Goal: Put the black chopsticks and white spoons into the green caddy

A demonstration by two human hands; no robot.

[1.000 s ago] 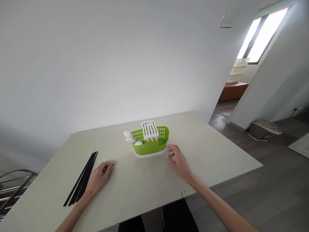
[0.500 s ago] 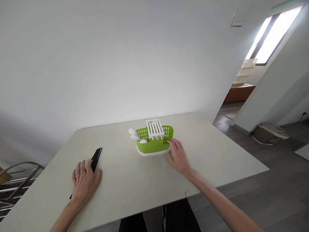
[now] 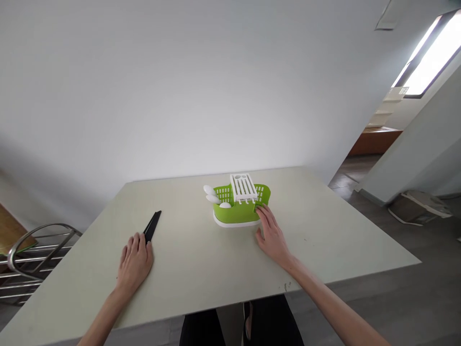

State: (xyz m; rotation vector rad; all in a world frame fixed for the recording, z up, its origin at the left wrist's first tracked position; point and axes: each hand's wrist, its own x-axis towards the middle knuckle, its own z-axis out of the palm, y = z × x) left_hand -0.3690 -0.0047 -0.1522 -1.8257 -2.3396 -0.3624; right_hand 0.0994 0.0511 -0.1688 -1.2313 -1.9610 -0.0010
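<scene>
A green cutlery holder (image 3: 236, 215) with a white slotted insert (image 3: 244, 187) stands on the pale table (image 3: 201, 269). Three white spoons (image 3: 212, 197) stick out of its left end. My right hand (image 3: 272, 235) rests at the holder's right end, fingertips touching its green wall, fingers loosely spread. My left hand (image 3: 135, 262) lies flat, palm down, over the near part of a bundle of black chopsticks (image 3: 153, 225), whose far ends show beyond my fingertips.
A metal chair frame (image 3: 29, 254) stands left of the table. A white wall runs behind the table. At right, dark floor leads to a doorway, with a flat grey device (image 3: 419, 206) on the floor.
My left hand moved left onto the black chopsticks and now covers them. My right hand reached forward to touch the green holder's right end. The camera view shifted left.
</scene>
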